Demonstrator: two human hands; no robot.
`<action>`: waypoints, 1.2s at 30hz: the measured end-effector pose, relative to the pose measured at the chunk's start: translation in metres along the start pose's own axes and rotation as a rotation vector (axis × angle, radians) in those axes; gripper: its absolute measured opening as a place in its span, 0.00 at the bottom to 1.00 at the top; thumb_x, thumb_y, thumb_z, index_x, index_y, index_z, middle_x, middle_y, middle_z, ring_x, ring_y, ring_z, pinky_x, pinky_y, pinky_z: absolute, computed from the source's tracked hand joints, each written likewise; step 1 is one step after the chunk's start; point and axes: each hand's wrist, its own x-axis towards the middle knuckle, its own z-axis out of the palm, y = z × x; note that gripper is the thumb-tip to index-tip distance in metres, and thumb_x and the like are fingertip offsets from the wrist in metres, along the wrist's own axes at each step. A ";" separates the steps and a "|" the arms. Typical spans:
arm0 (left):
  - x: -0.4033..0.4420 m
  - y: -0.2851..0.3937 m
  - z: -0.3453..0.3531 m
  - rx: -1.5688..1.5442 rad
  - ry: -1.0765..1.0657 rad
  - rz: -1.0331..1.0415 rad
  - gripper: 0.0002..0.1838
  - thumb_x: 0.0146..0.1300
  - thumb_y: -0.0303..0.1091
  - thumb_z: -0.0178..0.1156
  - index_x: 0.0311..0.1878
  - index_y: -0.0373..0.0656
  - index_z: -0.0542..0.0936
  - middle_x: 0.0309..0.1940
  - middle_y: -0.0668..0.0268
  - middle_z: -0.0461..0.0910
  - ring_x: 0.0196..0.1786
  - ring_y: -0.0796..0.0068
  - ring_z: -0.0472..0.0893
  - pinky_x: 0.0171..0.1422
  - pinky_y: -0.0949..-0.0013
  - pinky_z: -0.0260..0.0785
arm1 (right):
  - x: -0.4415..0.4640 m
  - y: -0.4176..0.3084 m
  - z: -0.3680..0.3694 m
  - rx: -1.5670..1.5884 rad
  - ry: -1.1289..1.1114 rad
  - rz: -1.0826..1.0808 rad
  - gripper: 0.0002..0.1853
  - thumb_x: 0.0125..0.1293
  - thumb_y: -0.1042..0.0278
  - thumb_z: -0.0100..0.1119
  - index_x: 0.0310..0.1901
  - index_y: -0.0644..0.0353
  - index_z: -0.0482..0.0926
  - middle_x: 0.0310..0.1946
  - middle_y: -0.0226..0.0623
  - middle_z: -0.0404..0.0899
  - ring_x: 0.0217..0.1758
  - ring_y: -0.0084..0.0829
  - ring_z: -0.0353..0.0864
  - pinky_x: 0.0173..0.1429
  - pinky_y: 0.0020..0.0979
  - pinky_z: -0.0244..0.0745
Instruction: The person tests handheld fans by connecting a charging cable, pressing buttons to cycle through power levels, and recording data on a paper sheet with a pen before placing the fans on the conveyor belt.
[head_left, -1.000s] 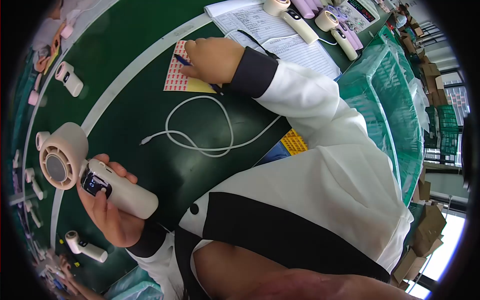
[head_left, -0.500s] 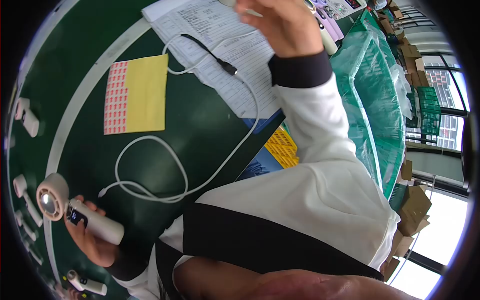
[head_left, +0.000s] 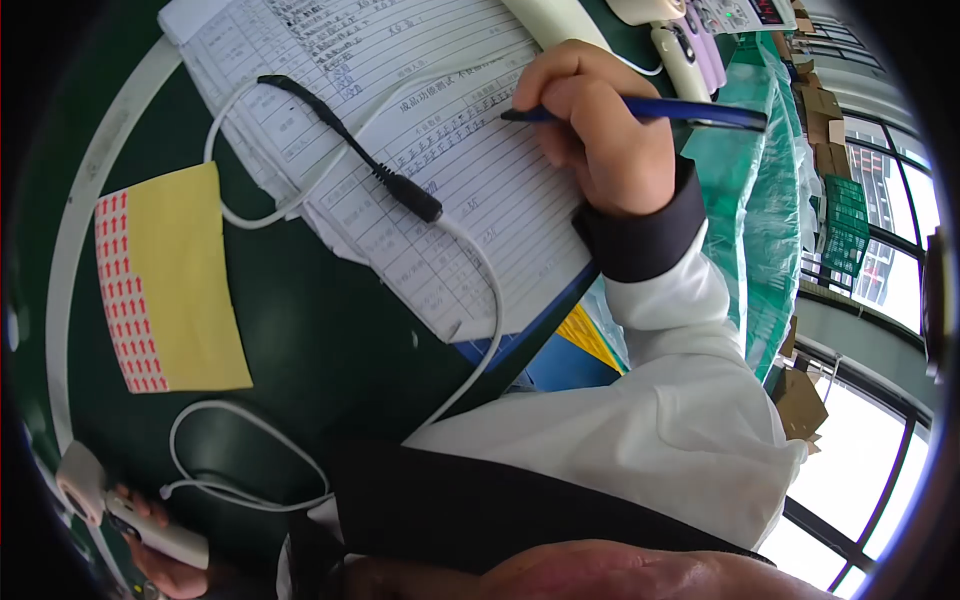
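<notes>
My right hand (head_left: 615, 140) is closed around a dark blue pen (head_left: 690, 112). Its tip is at the handwritten lines of a printed form (head_left: 470, 270), the top sheet of a paper stack. At the lower left, my left hand (head_left: 170, 575) grips a white handheld fan (head_left: 165, 535) by its handle, the round head pointing up and left. A white cable (head_left: 480, 265) with a black connector (head_left: 410, 195) lies across the papers and loops on the table beside the fan.
A yellow sheet with red arrow stickers (head_left: 190, 290) lies left of the papers on the dark green table (head_left: 330, 330). White and lilac fans (head_left: 700, 50) stand at the top right near a device with a display. Green plastic sheeting (head_left: 735, 220) hangs on the right, with cardboard boxes (head_left: 800, 400) beyond.
My right hand has come down onto the form and now shows a pen. The view has shifted closer to the papers. My left hand still holds the fan, now lower in view.
</notes>
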 end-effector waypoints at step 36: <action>-0.004 0.003 -0.009 -0.123 -0.026 0.024 0.25 0.62 0.33 0.37 0.61 0.30 0.62 0.61 0.36 0.58 0.61 0.44 0.65 0.67 0.51 0.57 | -0.001 -0.001 0.012 -0.024 0.130 -0.125 0.10 0.55 0.76 0.41 0.27 0.64 0.76 0.29 0.35 0.75 0.20 0.21 0.60 0.24 0.18 0.55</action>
